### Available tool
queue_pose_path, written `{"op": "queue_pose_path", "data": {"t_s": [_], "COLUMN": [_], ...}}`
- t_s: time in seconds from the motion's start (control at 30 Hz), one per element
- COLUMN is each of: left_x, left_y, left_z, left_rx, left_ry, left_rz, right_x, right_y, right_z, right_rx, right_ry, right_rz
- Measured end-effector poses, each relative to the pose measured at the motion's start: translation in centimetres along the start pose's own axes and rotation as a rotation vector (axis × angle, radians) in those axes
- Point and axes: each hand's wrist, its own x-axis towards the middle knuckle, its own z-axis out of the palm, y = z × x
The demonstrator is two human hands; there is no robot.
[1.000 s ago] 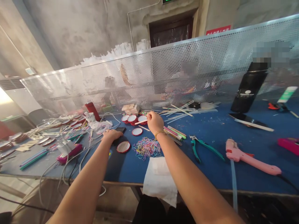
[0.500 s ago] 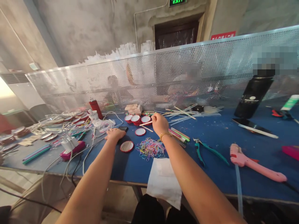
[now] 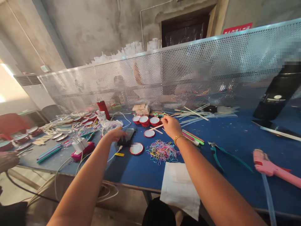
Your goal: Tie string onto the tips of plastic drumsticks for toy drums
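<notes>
Pinching a thin wooden stick [image 3: 156, 127], the right hand [image 3: 171, 126] sits a bit right of center frame, fingers closed up on one end, gold bracelet [image 3: 179, 137] on the wrist. The stick's other end points left, just below some stacked red-rimmed discs [image 3: 155, 121]. Left hand [image 3: 114, 134] is left of center, fingers loosely stretched out at the left edge of a dark phone [image 3: 128, 137]; can't really tell if it's gripping it or just resting there. Two more discs lie flat on the blue desk [image 3: 131, 173] near the phone. Just below the middle there's a messy pile of pastel strings [image 3: 161, 152], with a white napkin [image 3: 178, 185] hanging over the desk edge under that. Teal-handled pliers [image 3: 217, 152] and a pink glue gun [image 3: 263, 164] are over at lower right. Somebody else's hand [image 3: 8, 160] pokes in at the left edge.
</notes>
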Motion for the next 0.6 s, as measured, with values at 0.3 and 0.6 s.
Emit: {"op": "queue_pose_path", "data": {"t_s": [0.3,0.6], "left_x": [0.6,2.4], "left_y": [-2.3,-2.8], "left_z": [-1.1,-0.2], "left_rx": [-0.22,-0.05], "left_ry": [-0.278,-0.167], "left_rz": [0.106,0.277], "right_x": [0.3,0.3], "right_y": [1.2,1.7], "right_z": [0.7,0.9], "right_rx": [0.025,0.052], "right_ry": [0.008,0.011], "right_rz": [-0.028,-0.039]}}
